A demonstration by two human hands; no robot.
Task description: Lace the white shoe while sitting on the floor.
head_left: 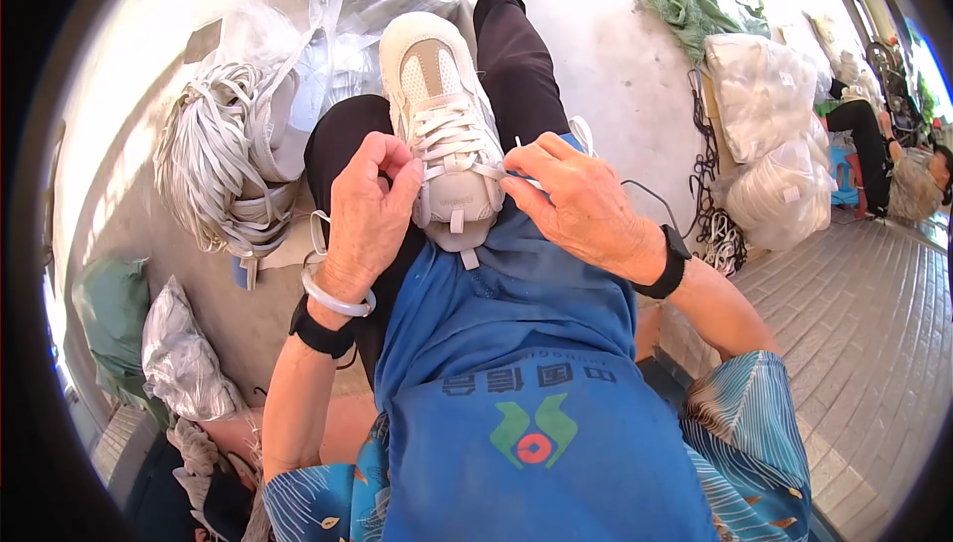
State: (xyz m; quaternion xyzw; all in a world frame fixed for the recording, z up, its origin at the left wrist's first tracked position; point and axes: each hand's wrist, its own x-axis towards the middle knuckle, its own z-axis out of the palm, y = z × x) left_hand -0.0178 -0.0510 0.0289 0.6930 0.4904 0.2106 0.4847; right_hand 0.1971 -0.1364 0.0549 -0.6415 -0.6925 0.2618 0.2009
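A white and beige sneaker rests on my lap, toe pointing away from me and tongue toward me. White laces criss-cross up its front. At the left side of the shoe's collar, my left hand pinches a lace between thumb and forefinger. Across from it, my right hand pinches the other lace end beside the upper eyelets. A loose loop of lace rises behind the right hand. Under the shoe lies the blue apron that covers my lap.
To the left hangs a thick bundle of pale laces, with clear plastic bags behind it. Stuffed plastic bags and dark cords stand at the right. A green sack sits at lower left. Another person is at the far right.
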